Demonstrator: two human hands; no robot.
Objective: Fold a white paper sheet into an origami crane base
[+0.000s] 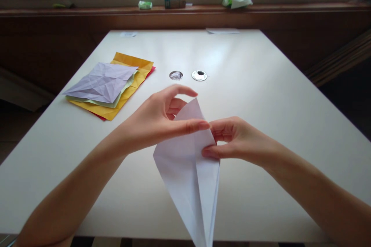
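Note:
A folded sheet of white paper (179, 166), kite-shaped with a long point toward me, is held up above the near part of the table. My right hand (232, 139) pinches its right edge between thumb and fingers. Across the upper part lies the thumb of my left hand (162, 115), with the index finger raised near the top corner. The other left fingers curl behind the paper and are partly hidden. A crease and a narrow folded flap run down the paper's right side.
Creased sheets in lilac (101, 81), pale green, yellow (133, 61) and red are stacked at the left of the white table (261, 96). Two round table inserts (199, 75) sit beyond my hands. Small packets and a box (175, 2) stand on the window ledge.

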